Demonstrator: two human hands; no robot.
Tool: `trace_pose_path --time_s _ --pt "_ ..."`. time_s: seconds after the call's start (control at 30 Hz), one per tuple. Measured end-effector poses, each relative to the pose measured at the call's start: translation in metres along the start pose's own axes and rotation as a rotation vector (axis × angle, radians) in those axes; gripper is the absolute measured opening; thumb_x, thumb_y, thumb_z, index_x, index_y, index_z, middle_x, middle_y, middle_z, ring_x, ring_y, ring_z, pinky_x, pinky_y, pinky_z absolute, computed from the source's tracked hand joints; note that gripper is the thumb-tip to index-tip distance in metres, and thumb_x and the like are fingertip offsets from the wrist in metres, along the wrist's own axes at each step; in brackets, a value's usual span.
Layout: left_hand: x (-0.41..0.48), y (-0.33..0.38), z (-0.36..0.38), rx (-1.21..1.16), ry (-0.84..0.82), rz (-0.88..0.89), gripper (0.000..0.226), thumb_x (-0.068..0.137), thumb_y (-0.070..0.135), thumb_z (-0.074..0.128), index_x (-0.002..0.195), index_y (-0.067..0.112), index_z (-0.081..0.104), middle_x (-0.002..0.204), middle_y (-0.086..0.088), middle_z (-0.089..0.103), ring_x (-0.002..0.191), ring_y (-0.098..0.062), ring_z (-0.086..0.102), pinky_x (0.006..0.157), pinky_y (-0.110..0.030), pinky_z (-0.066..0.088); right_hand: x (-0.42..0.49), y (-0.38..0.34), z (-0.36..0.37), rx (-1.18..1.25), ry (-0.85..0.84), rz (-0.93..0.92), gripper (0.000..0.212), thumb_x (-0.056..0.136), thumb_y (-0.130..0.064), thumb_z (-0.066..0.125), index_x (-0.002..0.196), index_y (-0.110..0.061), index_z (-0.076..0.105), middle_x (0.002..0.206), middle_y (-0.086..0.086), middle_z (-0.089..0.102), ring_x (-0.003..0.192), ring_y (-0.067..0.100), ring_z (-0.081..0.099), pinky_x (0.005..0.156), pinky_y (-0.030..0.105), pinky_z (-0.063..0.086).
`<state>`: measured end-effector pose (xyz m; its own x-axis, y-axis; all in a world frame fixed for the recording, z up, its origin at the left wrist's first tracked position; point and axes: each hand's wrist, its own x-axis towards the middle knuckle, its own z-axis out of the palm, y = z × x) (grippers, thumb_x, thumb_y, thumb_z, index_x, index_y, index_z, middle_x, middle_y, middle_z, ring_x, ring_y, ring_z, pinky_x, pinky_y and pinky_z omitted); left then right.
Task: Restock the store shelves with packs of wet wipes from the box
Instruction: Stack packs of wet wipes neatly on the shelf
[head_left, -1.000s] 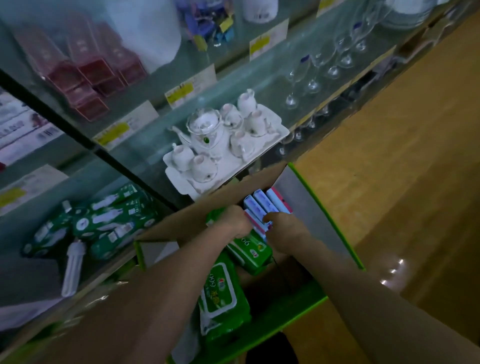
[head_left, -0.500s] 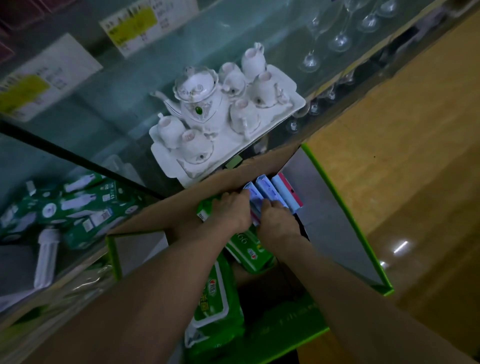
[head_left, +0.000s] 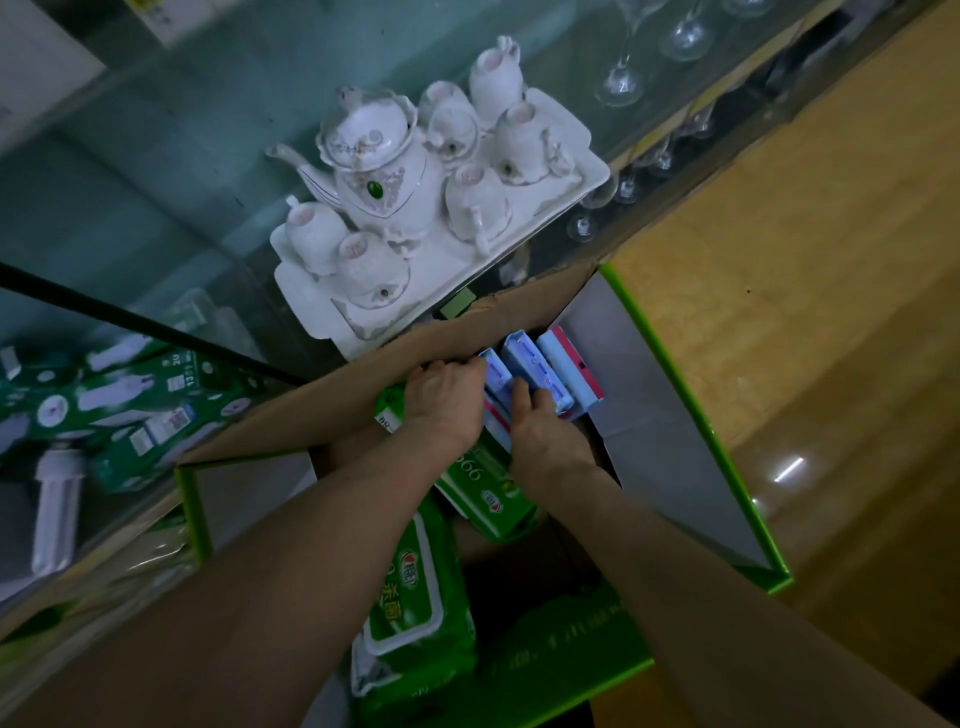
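Note:
An open cardboard box (head_left: 670, 415) with green-edged flaps stands on the floor against the glass shelves. At its far end stand several small blue and pink packs of wet wipes (head_left: 540, 371) on edge. My left hand (head_left: 444, 397) curls over the leftmost blue pack from the left. Fingers of my right hand (head_left: 540, 431) dig in between the packs from the near side. Larger green packs of wipes (head_left: 410, 597) lie lower in the box, one more green pack (head_left: 488, 493) under my wrists.
A white porcelain tea set on a tray (head_left: 415, 197) sits on the glass shelf just above the box. Wine glasses (head_left: 623, 78) stand further right. Green bulb boxes (head_left: 130, 410) and a loose lamp (head_left: 57, 509) fill the lower left shelf. Wooden floor (head_left: 805, 260) lies to the right.
The camera has dropped closer to the box. Both hands stayed at the blue packs, my right fingers pushing deeper between them.

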<state>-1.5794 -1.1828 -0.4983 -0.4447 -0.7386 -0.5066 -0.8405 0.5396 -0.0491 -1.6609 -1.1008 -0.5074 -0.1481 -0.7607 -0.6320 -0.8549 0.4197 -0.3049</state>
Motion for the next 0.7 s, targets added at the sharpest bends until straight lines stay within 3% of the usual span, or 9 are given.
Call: trace_pose_path --time_s 0.13,0.23,0.5,0.63,0.7 --pt "0.005 0.000 0.002 -0.029 -0.047 -0.036 0.044 0.089 0.013 0.057 0.127 0.011 0.034 0.126 -0.013 0.059 0.119 -0.029 0.055 0.099 -0.038 0.034 0.012 0.000 -0.003 0.290 -0.138 0.017 0.097 0.086 -0.017 0.065 0.152 -0.008 -0.006 0.147 0.019 0.024 0.131 0.035 0.036 0.100 0.039 0.041" --pt "0.009 0.001 0.006 -0.060 -0.067 -0.056 0.045 0.089 0.016 0.059 0.125 0.011 0.033 0.127 -0.010 0.060 0.119 -0.028 0.055 0.099 -0.038 0.031 0.018 0.002 -0.001 0.374 -0.140 0.024 0.100 0.082 -0.018 0.068 0.151 -0.012 -0.004 0.141 0.018 0.031 0.127 0.034 0.039 0.099 0.039 0.041" --pt "0.010 0.002 0.006 -0.223 -0.207 -0.072 0.071 0.082 0.035 0.070 0.136 0.014 0.028 0.137 -0.008 0.050 0.128 -0.027 0.047 0.108 -0.040 0.026 0.016 0.001 0.001 0.370 0.081 0.053 0.051 0.091 -0.021 0.057 0.133 -0.003 0.034 0.122 0.018 0.056 0.111 0.032 0.055 0.083 0.036 0.045" --pt "0.004 -0.005 -0.004 -0.542 -0.284 0.032 0.106 0.061 0.034 0.081 0.144 0.028 0.015 0.136 -0.006 0.048 0.125 -0.027 0.049 0.105 -0.045 0.039 -0.010 0.013 -0.017 0.380 0.095 0.032 0.057 0.091 -0.027 0.059 0.139 -0.009 0.035 0.128 0.014 0.054 0.115 0.030 0.053 0.086 0.033 0.043" --pt "-0.004 -0.002 -0.020 -0.730 -0.359 0.090 0.105 0.064 0.021 0.082 0.143 0.033 0.014 0.128 -0.004 0.054 0.116 -0.022 0.055 0.098 -0.039 0.047 -0.027 0.022 -0.030 0.413 0.101 0.035 0.066 0.088 -0.030 0.063 0.144 -0.011 0.032 0.137 0.013 0.048 0.122 0.030 0.049 0.094 0.033 0.041"
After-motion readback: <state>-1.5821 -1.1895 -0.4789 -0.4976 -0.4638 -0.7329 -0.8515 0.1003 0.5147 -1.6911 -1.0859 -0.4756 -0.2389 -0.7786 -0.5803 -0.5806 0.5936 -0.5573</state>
